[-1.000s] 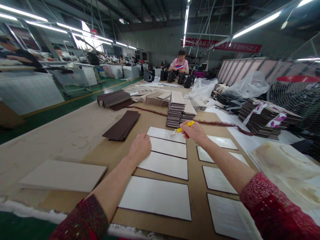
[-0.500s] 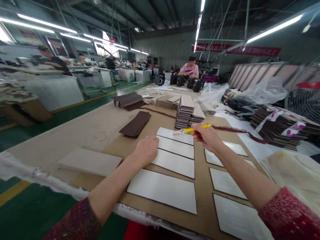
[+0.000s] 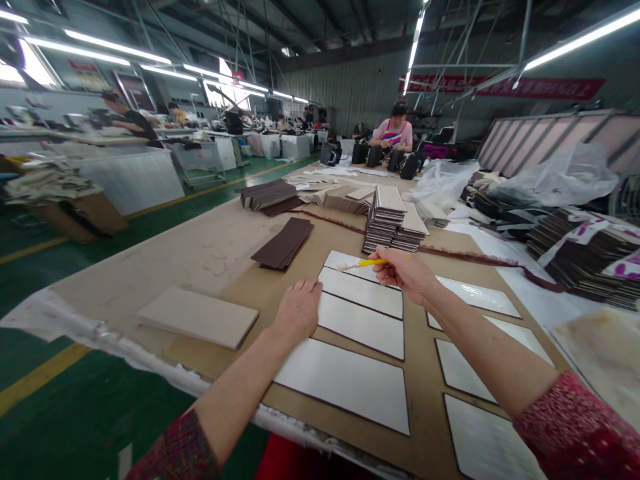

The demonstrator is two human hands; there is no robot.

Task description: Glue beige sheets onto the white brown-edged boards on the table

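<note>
My right hand [image 3: 404, 272] grips a paintbrush [image 3: 369, 263] with a yellow handle, its pale bristles pointing left. The bristles are over the left part of the farthest white panel [image 3: 345, 257], close to the edge of the second white panel [image 3: 361, 292]. I cannot tell whether they touch. Beside the left ends of these panels lies my left hand [image 3: 301, 308], palm down, fingers extended and fingertips at the panel edges. Nearer to me are a third white panel [image 3: 361, 325] and a larger front panel [image 3: 345, 385], both dark-edged.
More white panels [image 3: 480, 297], looking glossy, lie under my right forearm. Dark brown boards [image 3: 284, 243] and a pale board stack [image 3: 200, 315] lie left. A tall stack of boards [image 3: 386, 217] stands behind the panels. A co-worker [image 3: 393, 133] sits at the far end.
The brush has moved left along the farthest panel, and its handle is lower. My left hand's fingers have flattened. The whole view has shifted slightly.
</note>
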